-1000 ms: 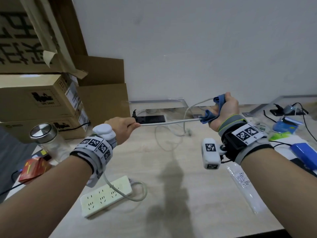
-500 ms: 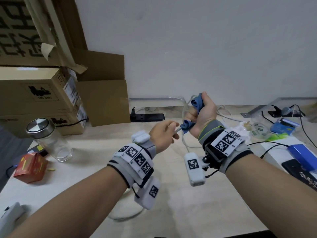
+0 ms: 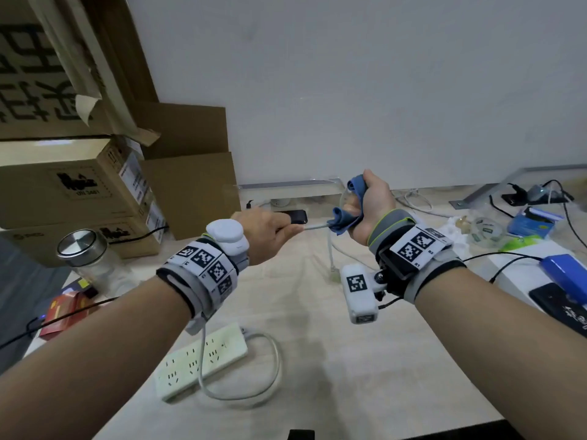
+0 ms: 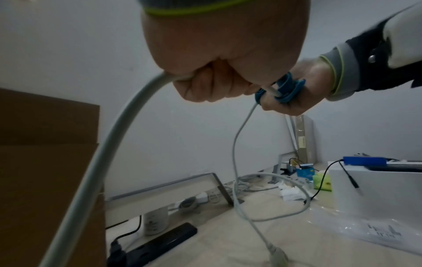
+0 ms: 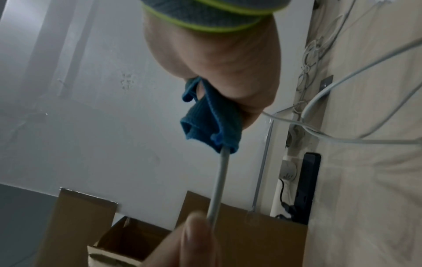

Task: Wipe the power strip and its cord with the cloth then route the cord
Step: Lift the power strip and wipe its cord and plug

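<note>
Blue cloth (image 3: 344, 217), white cord (image 4: 109, 144)

The cloth (image 3: 348, 214) hides the cord (image 3: 314, 227) inside the right hand (image 3: 373, 211); the cord's plug is unseen.

Light was even and soft in the head view, with straight edges bowed by the wide lens. Both wrist views were dimmer, grainy and motion-blurred, the nearest fingertip out of focus.

Office/storeroom desk: stacked cardboard boxes (image 3: 73, 185), cables (image 3: 413, 201) along bare wall, misc gadgets (image 3: 565, 274).
</note>
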Action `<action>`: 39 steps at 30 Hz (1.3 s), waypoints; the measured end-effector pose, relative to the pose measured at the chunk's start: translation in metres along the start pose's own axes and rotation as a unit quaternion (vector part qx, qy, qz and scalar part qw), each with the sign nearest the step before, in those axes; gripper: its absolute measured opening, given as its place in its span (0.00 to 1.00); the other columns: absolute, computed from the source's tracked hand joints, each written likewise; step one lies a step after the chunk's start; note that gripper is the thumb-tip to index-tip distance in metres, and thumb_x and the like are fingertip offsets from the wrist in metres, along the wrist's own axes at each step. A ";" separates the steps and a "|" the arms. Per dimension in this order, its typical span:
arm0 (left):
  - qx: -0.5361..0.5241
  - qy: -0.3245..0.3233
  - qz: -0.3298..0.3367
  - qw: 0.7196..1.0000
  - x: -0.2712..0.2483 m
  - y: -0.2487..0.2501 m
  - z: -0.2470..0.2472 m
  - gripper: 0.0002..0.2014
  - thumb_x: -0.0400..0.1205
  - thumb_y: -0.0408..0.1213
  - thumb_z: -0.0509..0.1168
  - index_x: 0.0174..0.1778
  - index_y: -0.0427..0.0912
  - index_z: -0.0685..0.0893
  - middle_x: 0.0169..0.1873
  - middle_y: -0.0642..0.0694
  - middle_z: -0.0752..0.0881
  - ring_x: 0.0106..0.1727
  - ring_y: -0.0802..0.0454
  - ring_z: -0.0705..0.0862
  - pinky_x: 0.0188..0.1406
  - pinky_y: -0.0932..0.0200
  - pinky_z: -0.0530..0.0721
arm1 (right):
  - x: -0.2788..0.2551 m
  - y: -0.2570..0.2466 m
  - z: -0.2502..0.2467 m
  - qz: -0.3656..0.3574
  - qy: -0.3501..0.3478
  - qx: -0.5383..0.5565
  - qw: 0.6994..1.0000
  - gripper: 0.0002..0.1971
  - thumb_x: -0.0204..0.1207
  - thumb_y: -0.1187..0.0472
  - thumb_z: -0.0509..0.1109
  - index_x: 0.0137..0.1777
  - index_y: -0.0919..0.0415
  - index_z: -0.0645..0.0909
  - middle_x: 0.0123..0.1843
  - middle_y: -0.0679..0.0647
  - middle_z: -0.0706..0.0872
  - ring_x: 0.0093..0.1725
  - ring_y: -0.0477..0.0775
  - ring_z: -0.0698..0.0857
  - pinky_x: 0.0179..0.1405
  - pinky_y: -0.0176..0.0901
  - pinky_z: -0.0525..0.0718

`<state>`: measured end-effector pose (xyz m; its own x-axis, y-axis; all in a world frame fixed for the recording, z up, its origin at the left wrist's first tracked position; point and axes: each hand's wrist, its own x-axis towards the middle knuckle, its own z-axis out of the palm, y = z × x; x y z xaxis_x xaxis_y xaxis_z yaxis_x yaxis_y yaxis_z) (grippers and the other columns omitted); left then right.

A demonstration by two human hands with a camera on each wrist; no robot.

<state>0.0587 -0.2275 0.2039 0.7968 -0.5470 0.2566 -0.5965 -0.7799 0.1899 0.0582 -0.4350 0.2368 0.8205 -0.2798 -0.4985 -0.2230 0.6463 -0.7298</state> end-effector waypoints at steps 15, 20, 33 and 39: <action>0.080 -0.228 -0.144 0.960 0.002 -0.020 0.019 0.12 0.87 0.46 0.54 0.63 0.58 0.78 0.61 0.55 0.82 0.59 0.47 0.81 0.60 0.50 0.79 | 0.009 -0.004 -0.011 -0.044 0.056 0.039 0.997 0.19 0.67 0.57 0.62 0.27 0.53 0.51 0.30 0.48 0.50 0.26 0.52 0.47 0.26 0.37 0.52; -0.279 -0.037 -0.174 0.944 0.010 0.051 0.050 0.14 0.87 0.43 0.53 0.54 0.44 0.84 0.41 0.47 0.87 0.42 0.47 0.82 0.41 0.55 0.77 | 0.007 0.008 0.002 -0.059 0.054 0.086 0.993 0.20 0.67 0.56 0.61 0.20 0.53 0.55 0.25 0.48 0.51 0.25 0.51 0.47 0.26 0.38 0.51; -0.169 0.052 0.063 0.982 -0.008 0.005 0.044 0.26 0.82 0.55 0.53 0.21 0.43 0.63 0.16 0.50 0.63 0.19 0.51 0.60 0.21 0.57 0.57 | 0.024 -0.011 -0.024 -0.002 0.094 0.028 0.995 0.20 0.71 0.60 0.61 0.19 0.54 0.58 0.22 0.45 0.56 0.18 0.48 0.54 0.24 0.35 0.55; -0.090 -0.073 -0.025 0.993 -0.042 -0.067 0.062 0.30 0.77 0.67 0.43 0.23 0.44 0.67 0.18 0.51 0.68 0.20 0.52 0.65 0.22 0.59 0.63 | 0.034 -0.029 -0.043 -0.021 0.100 0.068 0.992 0.06 0.75 0.56 0.58 0.38 0.45 0.71 0.40 0.39 0.68 0.35 0.45 0.75 0.39 0.36 0.73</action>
<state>0.0713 -0.1713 0.1219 0.8234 -0.5578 0.1043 -0.5530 -0.7476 0.3678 0.0700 -0.4938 0.2207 0.7032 -0.4347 -0.5626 -0.1068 0.7177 -0.6881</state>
